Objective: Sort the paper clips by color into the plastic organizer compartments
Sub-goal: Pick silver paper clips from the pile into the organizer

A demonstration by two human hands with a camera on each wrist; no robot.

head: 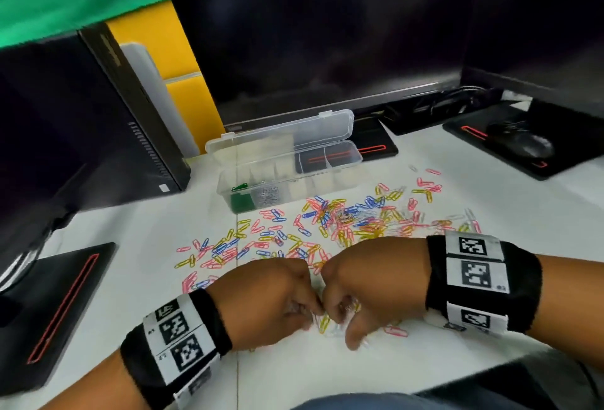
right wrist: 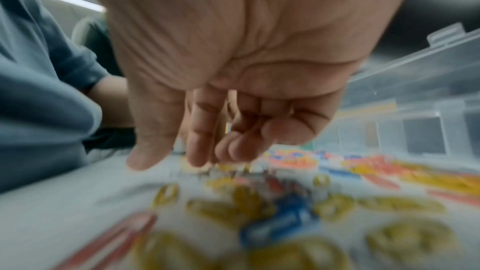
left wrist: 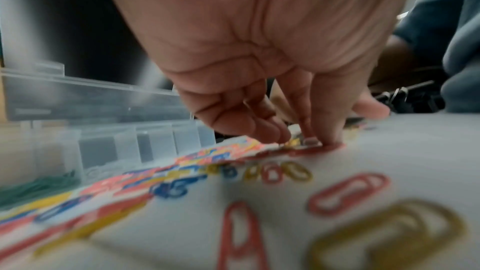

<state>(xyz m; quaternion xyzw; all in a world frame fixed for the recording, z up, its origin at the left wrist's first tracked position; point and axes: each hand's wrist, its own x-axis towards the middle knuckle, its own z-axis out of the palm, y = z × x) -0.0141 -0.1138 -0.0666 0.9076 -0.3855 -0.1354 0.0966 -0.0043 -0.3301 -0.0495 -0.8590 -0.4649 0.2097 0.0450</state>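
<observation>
From the head view, both hands sit knuckle to knuckle at the near edge of the white desk (head: 327,373). The left hand (head: 264,298) and right hand (head: 366,288) curl their fingers down over a small clump of clear and yellow clips (head: 325,321); whether either actually pinches one I cannot tell. The loose paper clips (head: 327,223) spread across the desk between the hands and the plastic organizer (head: 287,164), which stands open at the far side with green clips (head: 241,200) and silver clips (head: 266,195) in its left compartments.

From the left wrist, the fingertips (left wrist: 330,137) press on the desk against a red clip (left wrist: 322,148), beside a yellow one.

From the right wrist, the picture is blurred; the fingers (right wrist: 200,141) hang loosely curled above the clips, holding nothing visible.

To do this well, I judge it best to tease one colour free, pinning neighbours flat so tangled clips don't drag along.
</observation>
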